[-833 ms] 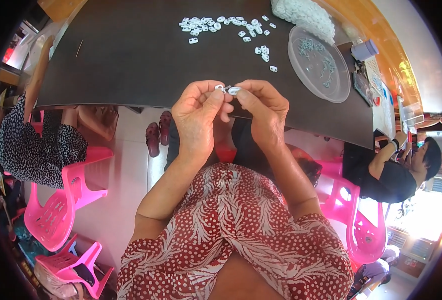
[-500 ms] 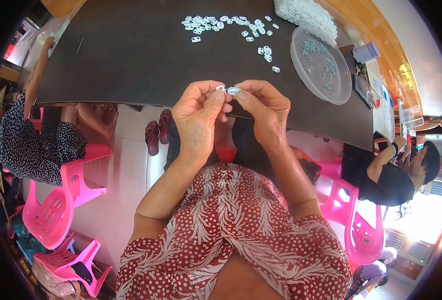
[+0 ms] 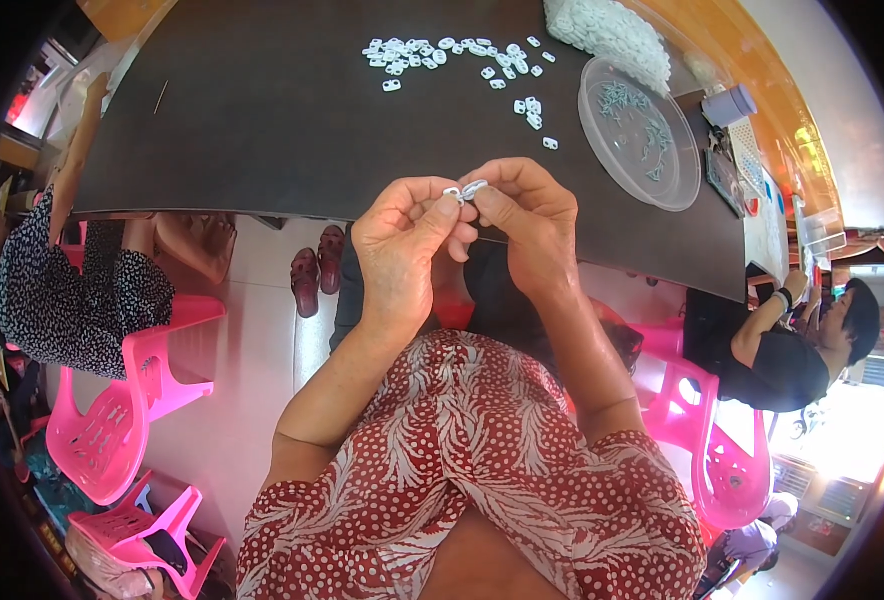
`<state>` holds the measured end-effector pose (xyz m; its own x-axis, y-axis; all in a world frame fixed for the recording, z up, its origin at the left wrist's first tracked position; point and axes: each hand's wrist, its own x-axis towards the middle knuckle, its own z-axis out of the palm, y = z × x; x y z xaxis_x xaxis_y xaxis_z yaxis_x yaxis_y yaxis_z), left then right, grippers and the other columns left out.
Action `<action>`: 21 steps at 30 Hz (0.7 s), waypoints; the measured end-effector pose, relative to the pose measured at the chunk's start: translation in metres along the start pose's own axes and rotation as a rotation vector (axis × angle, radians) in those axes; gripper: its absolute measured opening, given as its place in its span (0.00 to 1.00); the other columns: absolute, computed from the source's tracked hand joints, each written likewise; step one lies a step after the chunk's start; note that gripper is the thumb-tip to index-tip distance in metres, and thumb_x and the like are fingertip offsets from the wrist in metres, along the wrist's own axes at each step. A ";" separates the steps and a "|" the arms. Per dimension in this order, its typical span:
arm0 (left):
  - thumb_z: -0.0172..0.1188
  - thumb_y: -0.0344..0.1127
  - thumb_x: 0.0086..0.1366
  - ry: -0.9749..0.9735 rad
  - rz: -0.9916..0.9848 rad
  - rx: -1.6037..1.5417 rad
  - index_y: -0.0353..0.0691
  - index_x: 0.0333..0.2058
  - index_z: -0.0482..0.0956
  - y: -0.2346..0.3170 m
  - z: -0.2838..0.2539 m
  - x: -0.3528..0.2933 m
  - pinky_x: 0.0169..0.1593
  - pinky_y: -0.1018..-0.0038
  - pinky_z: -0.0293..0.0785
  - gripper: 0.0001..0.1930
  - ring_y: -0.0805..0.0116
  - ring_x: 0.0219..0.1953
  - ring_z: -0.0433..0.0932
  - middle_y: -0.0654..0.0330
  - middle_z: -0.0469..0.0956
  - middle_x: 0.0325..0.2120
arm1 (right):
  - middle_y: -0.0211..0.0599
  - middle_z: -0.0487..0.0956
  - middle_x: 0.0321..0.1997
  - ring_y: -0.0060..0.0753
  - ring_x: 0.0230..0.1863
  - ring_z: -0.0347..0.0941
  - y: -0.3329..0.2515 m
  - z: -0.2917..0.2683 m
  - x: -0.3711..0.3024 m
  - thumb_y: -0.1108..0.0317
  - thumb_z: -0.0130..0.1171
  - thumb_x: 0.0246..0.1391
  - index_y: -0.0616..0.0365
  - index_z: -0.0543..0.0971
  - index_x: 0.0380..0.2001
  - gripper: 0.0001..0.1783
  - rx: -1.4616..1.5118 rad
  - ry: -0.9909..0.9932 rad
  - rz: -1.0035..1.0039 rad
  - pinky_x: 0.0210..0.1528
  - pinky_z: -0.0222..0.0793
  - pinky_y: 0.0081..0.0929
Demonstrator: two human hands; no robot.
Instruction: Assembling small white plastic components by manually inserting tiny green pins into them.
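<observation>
Above the table's near edge, my two hands meet with fingertips almost touching. My left hand (image 3: 409, 235) pinches a small white plastic piece with a hole (image 3: 451, 193) between thumb and fingers. A second white oval piece (image 3: 473, 188) is gripped by my right hand (image 3: 524, 220), right against the first one. Whether the two are joined, and whether a screw sits between them, is too small to tell. Farther off on the dark table (image 3: 262, 110) lie many loose white pieces (image 3: 402, 52), with a few more (image 3: 529, 110) scattered nearer and to the right.
A clear round tray (image 3: 602, 150) holding small grey screws (image 3: 652, 125) stands at the right, beside a bag of white pieces (image 3: 612, 40). A lidded cup (image 3: 730, 104) is behind it. Other people sit left and right on pink chairs (image 3: 102, 430). Dark red shoes (image 3: 305, 280) are on the floor.
The two white pieces have come closer together. My right hand has tilted its piece up at an angle, and my left hand has shifted slightly right and down.
</observation>
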<state>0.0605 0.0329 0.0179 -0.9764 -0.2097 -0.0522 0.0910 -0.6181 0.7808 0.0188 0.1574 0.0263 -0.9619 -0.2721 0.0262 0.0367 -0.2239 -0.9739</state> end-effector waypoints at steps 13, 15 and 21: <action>0.54 0.24 0.62 0.013 0.055 0.044 0.29 0.39 0.73 -0.003 -0.011 0.001 0.24 0.84 0.70 0.07 0.77 0.22 0.74 0.56 0.77 0.26 | 0.31 0.78 0.29 0.15 0.31 0.72 -0.009 0.004 0.005 0.75 0.55 0.51 0.65 0.77 0.34 0.07 -0.196 -0.016 0.011 0.36 0.67 0.15; 0.54 0.24 0.62 0.012 0.057 0.018 0.29 0.38 0.73 -0.003 -0.010 0.001 0.24 0.84 0.70 0.06 0.77 0.23 0.74 0.56 0.77 0.26 | 0.31 0.78 0.29 0.15 0.31 0.71 -0.009 0.006 0.004 0.75 0.56 0.50 0.65 0.77 0.34 0.07 -0.164 -0.016 0.020 0.35 0.66 0.15; 0.54 0.24 0.62 0.011 0.044 0.002 0.29 0.38 0.73 0.001 -0.010 -0.001 0.25 0.84 0.71 0.06 0.77 0.23 0.74 0.56 0.77 0.26 | 0.31 0.78 0.27 0.15 0.29 0.71 -0.004 0.006 0.006 0.75 0.56 0.50 0.64 0.77 0.33 0.07 -0.110 0.000 0.029 0.31 0.64 0.14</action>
<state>0.0632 0.0249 0.0129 -0.9692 -0.2451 -0.0245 0.1335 -0.6062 0.7840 0.0142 0.1514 0.0315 -0.9608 -0.2773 -0.0021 0.0346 -0.1122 -0.9931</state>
